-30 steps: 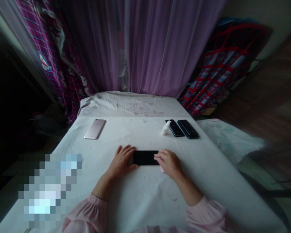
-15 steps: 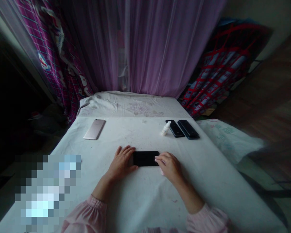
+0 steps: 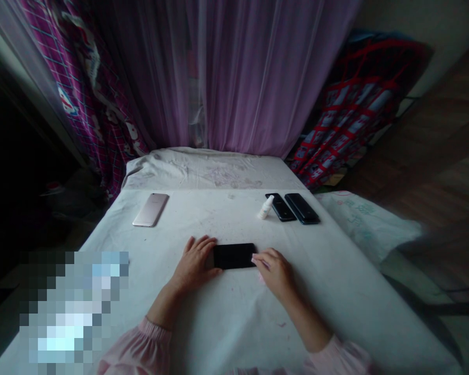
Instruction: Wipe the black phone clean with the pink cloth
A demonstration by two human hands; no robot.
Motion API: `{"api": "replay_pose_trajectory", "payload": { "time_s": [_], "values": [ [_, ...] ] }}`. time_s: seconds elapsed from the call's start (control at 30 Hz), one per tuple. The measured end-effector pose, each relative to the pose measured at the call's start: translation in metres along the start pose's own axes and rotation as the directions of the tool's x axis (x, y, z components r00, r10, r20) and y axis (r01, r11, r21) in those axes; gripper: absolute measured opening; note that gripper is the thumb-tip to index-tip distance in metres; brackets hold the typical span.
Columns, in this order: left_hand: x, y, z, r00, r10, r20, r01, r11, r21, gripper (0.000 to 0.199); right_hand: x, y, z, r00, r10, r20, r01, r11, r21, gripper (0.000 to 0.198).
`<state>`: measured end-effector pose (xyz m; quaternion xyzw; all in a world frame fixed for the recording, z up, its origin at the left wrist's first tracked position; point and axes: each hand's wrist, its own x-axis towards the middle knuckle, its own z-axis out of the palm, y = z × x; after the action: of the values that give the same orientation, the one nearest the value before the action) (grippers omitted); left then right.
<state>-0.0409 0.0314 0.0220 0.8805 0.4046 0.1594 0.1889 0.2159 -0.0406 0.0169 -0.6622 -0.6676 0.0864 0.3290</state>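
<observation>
A smartphone (image 3: 234, 256) with a dark screen lies face up and sideways on the white tablecloth. My left hand (image 3: 196, 263) steadies its left end, the thumb at the near edge and the fingers at the far edge. At the right end, my right hand (image 3: 274, 268) is closed in a pinch on a small pink cloth (image 3: 261, 274). One tip of that cloth sticks out at the phone's right edge. Most of the cloth is hidden under the fingers.
A small white spray bottle (image 3: 266, 207) stands beyond my right hand. Beside it lie a black phone (image 3: 282, 208) and further dark phones (image 3: 303, 209). A rose-gold phone (image 3: 151, 210) lies face down at the far left. A blurred-out patch (image 3: 74, 312) covers the near left.
My right hand with the cloth has shifted slightly right and down along the phone's right edge. My left hand stays on the phone. The whole view has shifted slightly.
</observation>
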Motion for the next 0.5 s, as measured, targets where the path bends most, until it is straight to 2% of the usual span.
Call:
{"api": "replay_pose_trajectory", "payload": {
  "time_s": [0.13,0.37,0.5],
  "values": [
    [0.0,-0.002,0.002,1.0,0.015,-0.015,-0.015,1.0,0.005,0.07,-0.005,-0.002,-0.003,1.0,0.015,0.014,-0.015,1.0,-0.01,0.014],
    [0.001,-0.004,0.001,1.0,0.007,0.001,-0.007,1.0,0.001,0.07,0.044,-0.003,0.012,0.998,0.062,-0.032,-0.065,0.995,-0.082,0.013],
    [0.001,-0.002,0.001,1.0,-0.002,-0.022,0.002,1.0,0.005,0.07,0.028,-0.001,0.009,0.999,0.04,-0.021,-0.041,0.998,-0.056,0.013]
  ]
}}
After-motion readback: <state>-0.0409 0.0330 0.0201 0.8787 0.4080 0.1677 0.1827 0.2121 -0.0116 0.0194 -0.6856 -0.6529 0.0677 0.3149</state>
